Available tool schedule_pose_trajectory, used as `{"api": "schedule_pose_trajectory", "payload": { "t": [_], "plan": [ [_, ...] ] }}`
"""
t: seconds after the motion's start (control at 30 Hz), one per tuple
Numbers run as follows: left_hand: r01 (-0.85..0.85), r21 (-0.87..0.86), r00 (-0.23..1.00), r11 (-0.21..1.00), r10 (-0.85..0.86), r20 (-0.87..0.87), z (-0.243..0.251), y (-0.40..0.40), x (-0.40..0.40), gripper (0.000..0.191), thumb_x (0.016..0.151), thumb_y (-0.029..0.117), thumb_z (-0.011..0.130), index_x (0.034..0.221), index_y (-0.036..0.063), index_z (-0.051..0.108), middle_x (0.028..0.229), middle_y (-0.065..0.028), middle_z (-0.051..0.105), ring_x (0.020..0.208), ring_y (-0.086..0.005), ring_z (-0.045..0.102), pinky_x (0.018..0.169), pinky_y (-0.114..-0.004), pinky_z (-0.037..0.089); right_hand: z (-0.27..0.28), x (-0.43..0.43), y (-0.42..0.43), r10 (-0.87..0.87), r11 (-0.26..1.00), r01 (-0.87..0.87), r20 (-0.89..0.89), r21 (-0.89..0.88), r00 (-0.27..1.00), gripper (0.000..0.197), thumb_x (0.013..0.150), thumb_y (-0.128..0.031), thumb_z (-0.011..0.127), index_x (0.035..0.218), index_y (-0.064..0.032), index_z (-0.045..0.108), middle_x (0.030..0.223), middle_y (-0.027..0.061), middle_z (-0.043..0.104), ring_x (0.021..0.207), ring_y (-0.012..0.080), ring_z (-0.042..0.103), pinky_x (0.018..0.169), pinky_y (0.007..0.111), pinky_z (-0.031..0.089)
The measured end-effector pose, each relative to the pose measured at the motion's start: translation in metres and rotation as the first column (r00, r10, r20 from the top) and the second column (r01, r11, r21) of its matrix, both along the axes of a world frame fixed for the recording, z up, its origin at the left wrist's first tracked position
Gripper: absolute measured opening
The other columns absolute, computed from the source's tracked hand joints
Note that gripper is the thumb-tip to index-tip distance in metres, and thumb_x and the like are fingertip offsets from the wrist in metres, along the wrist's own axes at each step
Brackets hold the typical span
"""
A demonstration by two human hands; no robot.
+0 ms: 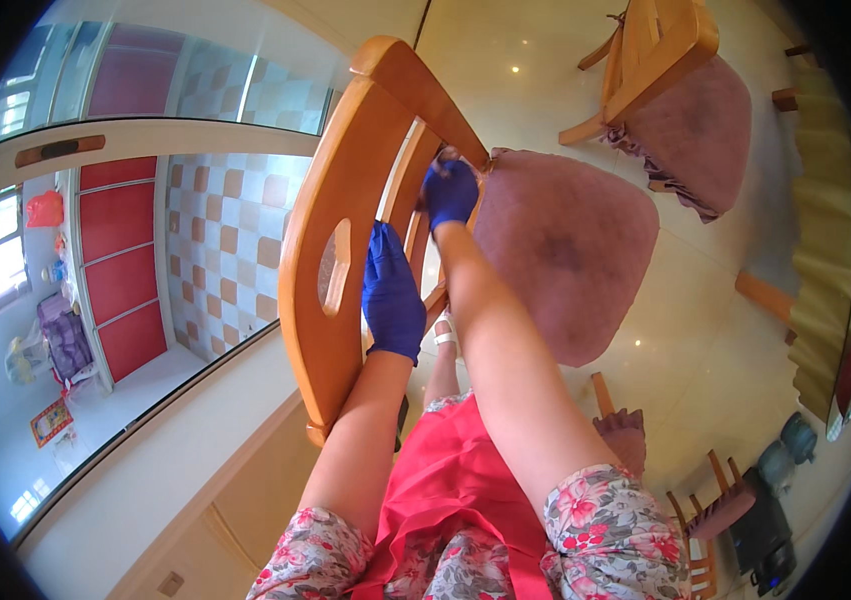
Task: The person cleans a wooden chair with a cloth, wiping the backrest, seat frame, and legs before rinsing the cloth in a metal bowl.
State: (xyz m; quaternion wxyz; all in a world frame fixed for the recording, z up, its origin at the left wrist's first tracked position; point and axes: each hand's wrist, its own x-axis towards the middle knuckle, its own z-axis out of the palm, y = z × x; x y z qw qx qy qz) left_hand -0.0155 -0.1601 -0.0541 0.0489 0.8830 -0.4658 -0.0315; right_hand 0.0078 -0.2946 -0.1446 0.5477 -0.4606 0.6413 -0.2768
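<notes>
A wooden chair [324,217] stands before me, its curved backrest at the left and its seat in a mauve fabric cover [568,255] with a dark patch. My right hand [451,191], in a blue glove, is closed among the backrest slats near the seat's back corner. A bit of brownish fabric [445,155] shows at its fingers; what kind is unclear. Lower down, my blue-gloved left hand [393,292] lies against the inner side of the backrest, by the oval handle cutout [335,267]. Its fingertips are hidden, so its grip cannot be made out.
A second covered chair [684,127] stands at the upper right, beside a table with a yellowish cloth [823,225]. More chairs [722,510] and a black box-like object [759,517] are at the lower right. A framed glass door [192,139] runs along the left.
</notes>
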Motion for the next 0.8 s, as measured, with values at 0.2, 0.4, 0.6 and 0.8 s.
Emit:
{"api": "schedule_pose_trajectory", "payload": {
  "t": [0.2,0.4,0.6,0.8],
  "plan": [
    [-0.016,-0.009,0.996,1.0,0.015,-0.093,0.003,-0.007,-0.003,0.068,0.073,-0.004,0.046,0.136,-0.0039,0.022,0.141,-0.0217,0.025,0.126,-0.0361,0.031,0.103,-0.038,0.028,-0.019,-0.012,0.015,0.001,1.0,-0.001,-0.013,0.002,1.0,0.019,0.081,-0.02,0.053,0.074,-0.0041,0.06,0.068,0.0176,0.061,0.068,0.0285,0.062,0.062,0.034,0.048],
    [-0.039,-0.069,0.992,0.997,0.031,-0.119,-0.003,-0.002,0.002,0.065,0.075,0.002,0.049,0.135,-0.0044,0.024,0.139,-0.0235,0.027,0.125,-0.0377,0.032,0.103,-0.039,0.028,-0.037,-0.018,0.065,0.022,0.997,-0.023,0.024,0.076,0.999,0.025,0.071,-0.026,0.067,0.071,-0.0017,0.061,0.07,0.02,0.06,0.069,0.0329,0.061,0.064,0.036,0.047],
    [-0.027,-0.004,0.995,1.0,0.026,-0.099,0.008,0.0,0.002,0.065,0.074,-0.003,0.044,0.136,-0.0056,0.022,0.14,-0.0233,0.026,0.125,-0.0375,0.032,0.103,-0.039,0.028,-0.007,-0.004,-0.02,-0.034,0.992,0.01,0.194,0.122,0.98,0.043,0.078,-0.04,0.057,0.07,0.0016,0.064,0.072,0.0214,0.063,0.068,0.0344,0.063,0.066,0.038,0.05],
    [-0.057,0.015,0.998,0.998,0.057,0.022,-0.01,0.001,0.001,0.063,0.082,0.013,0.051,0.136,-0.0025,0.023,0.138,-0.0181,0.03,0.122,-0.0302,0.039,0.097,-0.033,0.037,-0.027,-0.016,0.054,0.104,0.989,-0.093,-0.1,0.112,0.989,0.036,0.069,-0.035,0.071,0.07,0.0,0.063,0.066,0.0161,0.062,0.065,0.026,0.064,0.06,0.035,0.05]
  ]
}}
